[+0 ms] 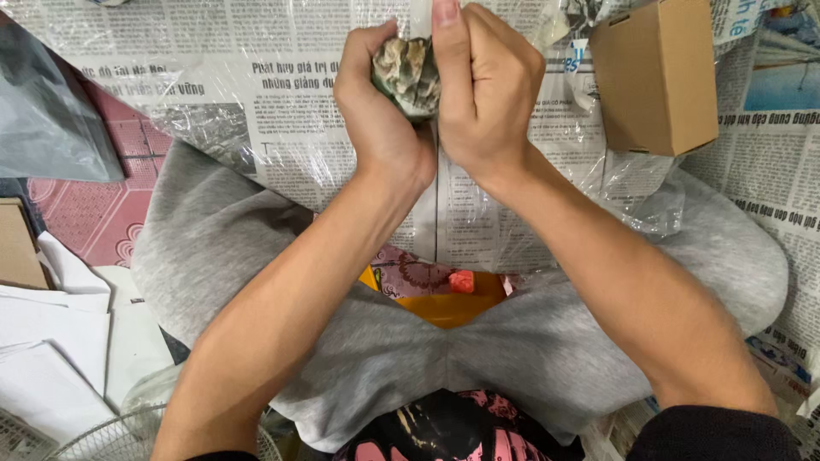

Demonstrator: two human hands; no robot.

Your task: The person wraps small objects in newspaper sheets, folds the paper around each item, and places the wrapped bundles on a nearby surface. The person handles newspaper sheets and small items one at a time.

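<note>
- Squeezed tight between both hands: a small wad of crumpled newspaper (408, 75), up near the top middle of the view.
- Left hand (380, 115) wrapped round the wad from the left side, fingers curled hard over it.
- Right hand (487, 90) pressed on it from the right, thumb straight up along the front, clenched too.
- Looks already scrunched into a ball, so most of the balling up seems done. Maybe a bit more squeezing left, hard to say.
- Only a small part of the wad peeking out between the fingers. Rest hidden.
- Looks a little taller than wide, long way running up and down in the view. Not sure, with so much covered.
- No clear front or point on it. Just a lumpy ball.
- Held up over flat sheets of newspaper (282, 94) spread out on the floor, with clear plastic film (632, 192) lying crinkly on top.
- A brown cardboard box (656, 75) just to the right of the hands, flaps open at the top edge.
- Grey trousers (213, 239) on crossed legs below the arms.
- Something orange (444, 307) with a small red bit (461, 282) down in the gap between the legs.
- White paper sheets (60, 324) piled at the left, and part of a fan grille (111, 435) at the bottom left.
</note>
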